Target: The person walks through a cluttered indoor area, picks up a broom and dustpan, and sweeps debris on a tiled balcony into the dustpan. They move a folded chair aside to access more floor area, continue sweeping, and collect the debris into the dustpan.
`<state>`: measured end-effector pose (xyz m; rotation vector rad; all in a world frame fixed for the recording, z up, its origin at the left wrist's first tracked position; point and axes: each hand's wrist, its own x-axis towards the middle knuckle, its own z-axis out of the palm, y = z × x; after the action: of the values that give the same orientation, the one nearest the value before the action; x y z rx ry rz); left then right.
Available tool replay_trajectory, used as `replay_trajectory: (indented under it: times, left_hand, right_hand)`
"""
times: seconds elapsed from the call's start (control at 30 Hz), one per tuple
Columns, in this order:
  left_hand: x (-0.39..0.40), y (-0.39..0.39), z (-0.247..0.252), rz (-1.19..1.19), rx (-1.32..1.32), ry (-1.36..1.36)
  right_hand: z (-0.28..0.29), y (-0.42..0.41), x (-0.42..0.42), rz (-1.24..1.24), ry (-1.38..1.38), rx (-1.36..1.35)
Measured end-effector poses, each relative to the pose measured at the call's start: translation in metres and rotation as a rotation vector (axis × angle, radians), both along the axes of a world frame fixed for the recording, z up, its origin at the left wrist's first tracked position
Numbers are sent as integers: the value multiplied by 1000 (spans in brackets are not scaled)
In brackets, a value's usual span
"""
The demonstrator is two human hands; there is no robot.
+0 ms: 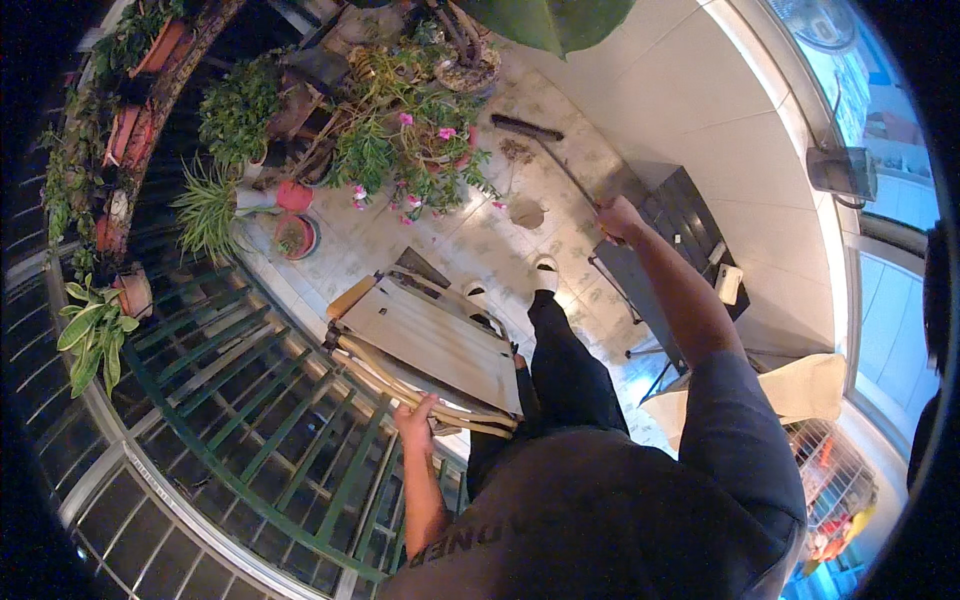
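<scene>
My right hand (621, 219) is closed around the thin dark handle of a broom (559, 166). Its dark broom head (527, 126) rests on the tiled floor near the potted plants, with a small heap of brown debris (517, 150) beside it. With my left hand (416, 424) I grip the tan tubular frame of a folded chair (442, 330). Pale panels fill the chair's middle, and it leans along the green railing, close to my legs. A dark dustpan-like wedge (422, 267) shows just beyond the chair, its exact kind unclear.
Flowering potted plants (420, 150) crowd the far floor. Green railing bars (300, 450) run along the left, with planters (133, 139) beyond them. At right stand a dark table (660, 255) with thin legs, a tan sheet (806, 390) and a wire cage (832, 472) against the wall side.
</scene>
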<state>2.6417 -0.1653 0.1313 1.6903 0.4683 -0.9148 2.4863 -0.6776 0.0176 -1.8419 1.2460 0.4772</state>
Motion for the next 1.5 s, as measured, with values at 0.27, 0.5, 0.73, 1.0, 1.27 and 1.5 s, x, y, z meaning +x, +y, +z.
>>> replay_trajectory:
  times: [0.27, 0.5, 0.73, 1.0, 1.27, 1.5]
  left_hand:
    - [3, -7, 10, -43, 22, -14]
    - [-15, -2, 8, 26, 67, 1]
    - [-24, -9, 13, 85, 109, 10]
    - [-9, -11, 4, 101, 52, 19]
    - [7, -7, -1, 55, -18, -16]
    - [8, -6, 5, 38, 27, 20]
  right_hand:
    - [-1, -26, 37, 272, -175, -436]
    - [-59, -130, 219, -591, -740, 378]
    - [-125, -172, 283, -144, -214, 265]
    - [-77, -93, 112, -167, -46, 154]
    - [56, -30, -7, -286, -67, 266]
    - [-38, -84, 34, -185, -134, -50]
